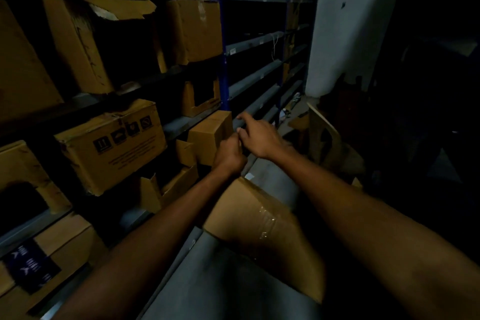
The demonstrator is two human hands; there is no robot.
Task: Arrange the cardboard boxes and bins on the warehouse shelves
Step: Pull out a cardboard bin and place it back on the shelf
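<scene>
A small plain cardboard box [207,135] sticks out from the shelf beside the blue upright. My left hand [230,154] is curled against its right front face and seems to grip its edge. My right hand [255,135] reaches over the same corner with fingers bent, fingertips at the box's right edge near a grey shelf beam. A larger taped cardboard box [259,218] lies below my forearms on a grey surface [220,280]. A printed box [114,148] with handling symbols sits on the shelf to the left.
Dim shelving fills the left side with several worn boxes [192,28] and open-fronted cardboard bins [201,97]. A blue upright [220,41] divides the bays. Flat cardboard pieces [327,138] lean near a white wall [335,21] at right.
</scene>
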